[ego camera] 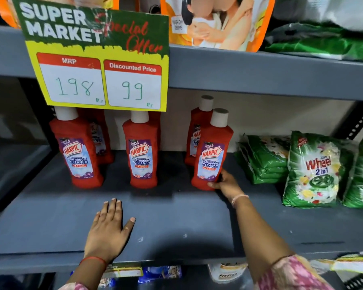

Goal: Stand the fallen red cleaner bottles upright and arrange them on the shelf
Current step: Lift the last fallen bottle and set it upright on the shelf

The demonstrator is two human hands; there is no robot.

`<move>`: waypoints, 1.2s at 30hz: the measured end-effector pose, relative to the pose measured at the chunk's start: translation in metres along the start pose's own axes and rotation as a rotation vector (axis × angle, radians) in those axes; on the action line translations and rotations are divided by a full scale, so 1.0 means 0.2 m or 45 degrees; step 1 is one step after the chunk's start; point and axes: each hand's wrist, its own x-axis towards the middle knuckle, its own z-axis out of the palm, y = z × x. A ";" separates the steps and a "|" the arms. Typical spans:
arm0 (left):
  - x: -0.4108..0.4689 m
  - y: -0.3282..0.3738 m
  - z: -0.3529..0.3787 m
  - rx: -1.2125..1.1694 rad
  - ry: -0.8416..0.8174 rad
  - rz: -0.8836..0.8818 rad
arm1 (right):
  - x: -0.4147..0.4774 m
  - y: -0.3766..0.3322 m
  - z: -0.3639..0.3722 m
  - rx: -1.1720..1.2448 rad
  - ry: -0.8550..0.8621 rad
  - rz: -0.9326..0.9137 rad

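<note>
The right hand (225,184) is wrapped around the base of the rightmost red bottle (212,151), which stands upright on the grey shelf (176,222), just in front of another upright bottle (198,130). The left hand (109,229) lies flat with its fingers spread on the near part of the shelf, holding nothing. Further left stand more bottles, one in the middle (143,153) and one at the left (78,151), under a yellow price sign (96,59); green detergent packets (312,170) sit to the right.

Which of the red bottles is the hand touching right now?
The front right bottle, nearest the green packets. The right hand grips its base; the left hand lies flat on the shelf, touching none of the other bottles.
</note>
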 end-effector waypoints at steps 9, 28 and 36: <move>0.01 -0.02 -0.03 0.016 0.048 0.021 | 0.02 -0.07 -0.06 -0.103 -0.168 0.015; 0.01 -0.02 -0.04 0.002 0.016 0.012 | -0.06 -0.02 -0.02 -0.189 -0.089 -0.026; 0.02 -0.03 -0.04 0.062 0.007 0.044 | -0.42 0.11 -0.06 -0.146 -0.132 -0.116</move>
